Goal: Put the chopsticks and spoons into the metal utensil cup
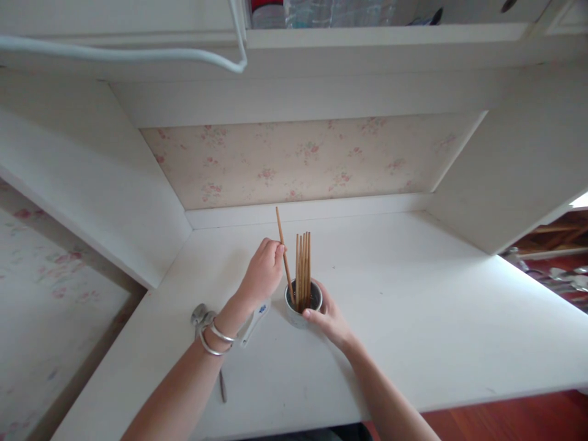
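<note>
My left hand (263, 271) pinches a single wooden chopstick (282, 237), held tilted with its lower end inside a small white cup (294, 313). Several more chopsticks (304, 260) stand upright in that cup. My right hand (331, 321) grips the cup's near right side and holds it on the white desk (413, 306). Two silver bangles sit on my left wrist.
A white ceramic spoon with a blue mark (255, 320) and a metal spoon (201, 316) lie on the desk under my left forearm. A floral back panel, white side walls and a shelf above enclose the desk. A white cable (138, 55) hangs at top left.
</note>
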Tool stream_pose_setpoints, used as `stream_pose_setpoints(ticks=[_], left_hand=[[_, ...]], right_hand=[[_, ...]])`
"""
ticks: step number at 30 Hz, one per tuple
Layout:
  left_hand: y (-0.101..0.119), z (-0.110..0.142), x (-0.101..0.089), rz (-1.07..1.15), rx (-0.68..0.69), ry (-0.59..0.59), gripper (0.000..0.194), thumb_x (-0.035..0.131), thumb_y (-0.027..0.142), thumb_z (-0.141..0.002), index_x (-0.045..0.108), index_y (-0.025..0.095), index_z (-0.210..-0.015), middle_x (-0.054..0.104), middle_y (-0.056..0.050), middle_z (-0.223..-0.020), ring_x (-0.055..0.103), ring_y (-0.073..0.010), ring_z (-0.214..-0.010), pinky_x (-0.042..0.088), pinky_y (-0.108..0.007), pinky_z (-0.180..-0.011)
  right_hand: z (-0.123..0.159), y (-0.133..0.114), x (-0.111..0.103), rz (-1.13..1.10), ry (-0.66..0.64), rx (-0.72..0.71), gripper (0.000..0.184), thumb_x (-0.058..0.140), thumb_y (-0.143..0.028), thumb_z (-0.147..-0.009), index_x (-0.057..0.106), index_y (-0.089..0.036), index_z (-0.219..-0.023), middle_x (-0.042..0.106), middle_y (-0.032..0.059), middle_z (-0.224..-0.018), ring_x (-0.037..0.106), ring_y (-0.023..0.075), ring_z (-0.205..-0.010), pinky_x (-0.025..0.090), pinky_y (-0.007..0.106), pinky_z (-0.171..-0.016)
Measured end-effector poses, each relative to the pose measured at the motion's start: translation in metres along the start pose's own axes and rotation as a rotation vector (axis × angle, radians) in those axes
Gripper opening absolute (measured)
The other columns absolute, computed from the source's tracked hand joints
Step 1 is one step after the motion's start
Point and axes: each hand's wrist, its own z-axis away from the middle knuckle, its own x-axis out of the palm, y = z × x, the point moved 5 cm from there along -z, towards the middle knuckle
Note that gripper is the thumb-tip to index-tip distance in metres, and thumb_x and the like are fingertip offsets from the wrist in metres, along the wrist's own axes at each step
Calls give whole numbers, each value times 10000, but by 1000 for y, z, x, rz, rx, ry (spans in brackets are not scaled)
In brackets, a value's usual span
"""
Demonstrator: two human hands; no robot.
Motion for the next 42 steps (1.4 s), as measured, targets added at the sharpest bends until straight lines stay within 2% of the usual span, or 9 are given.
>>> stream_pose_setpoints(ticks=[4, 11, 21, 25, 28, 31, 35, 39, 42], left_hand=[[-1, 10, 16, -16, 18, -58, 272, 307, 252, -984, 542, 187, -864, 555, -52, -900, 555, -183, -896, 458, -338, -855], [-2, 28, 31, -35, 17, -100, 279, 309, 285, -990, 541, 204, -859, 542, -38, -877, 556, -180, -847, 460, -332, -812], [-3, 38, 35, 14, -20, -125, 287, 313, 297, -990, 574, 200, -920, 559, -48, -921, 563, -182, -896, 455, -339, -861], [-5, 45, 36, 126, -78, -114, 297, 343, 323, -982, 611, 196, -964, 579, -58, -955, 569, -186, -952, 441, -355, -919], [-8, 60, 39, 314, -201, -88, 330, 359, 381, -976, 606, 194, -1091, 590, -78, -1085, 562, -190, -1050, 450, -348, -931], [-8, 81, 47, 512, -297, -93, 402, 406, 436, -954, 527, 204, -1259, 549, -96, -1278, 501, -214, -1208, 420, -369, -1000], [-6, 105, 60, 730, -359, -120, 667, 571, 450, -871, 322, 198, -1436, 375, -114, -1490, 322, -256, -1385, 240, -428, -1152], [-4, 111, 70, 851, -392, -146, 1045, 821, 355, -644, 203, 198, -1472, 360, -139, -1492, 336, -286, -1373, 237, -451, -1154], [-5, 108, 71, 866, -394, -76, 998, 854, 274, -582, 304, 208, -1412, 457, -130, -1411, 424, -282, -1305, 288, -459, -1120]], right_hand=[[0, 2, -2, 2, 6, -10, 737, 763, -487, -708, 447, -240, -1326, 589, 97, -1283, 527, 292, -1193, 375, 474, -1035], [0, 4, -2, -29, -13, -17, 749, 761, -475, -716, 431, -234, -1344, 568, 100, -1309, 515, 295, -1205, 376, 467, -1032], [0, 3, -2, -22, -12, -22, 739, 759, -466, -722, 434, -225, -1340, 570, 101, -1305, 520, 285, -1196, 379, 448, -1028], [0, 1, -1, -16, -8, -22, 742, 755, -478, -721, 437, -226, -1342, 565, 100, -1314, 514, 288, -1206, 376, 446, -1034], [0, 0, 0, -29, -15, -28, 735, 749, -484, -727, 444, -216, -1340, 558, 108, -1320, 505, 295, -1218, 371, 455, -1041], [1, -1, 2, -43, -15, -39, 738, 739, -510, -732, 445, -221, -1344, 560, 110, -1320, 502, 298, -1227, 371, 461, -1045], [3, 3, 1, -57, 27, -24, 708, 695, -582, -741, 467, -246, -1322, 583, 103, -1300, 531, 299, -1201, 383, 475, -1042], [8, 14, 0, -94, 62, 56, 646, 632, -594, -790, 465, -270, -1323, 568, 89, -1333, 520, 289, -1230, 377, 475, -1061], [10, 18, 0, -53, 79, 99, 552, 486, -583, -888, 453, -271, -1343, 517, 75, -1390, 455, 255, -1298, 337, 465, -1095]])
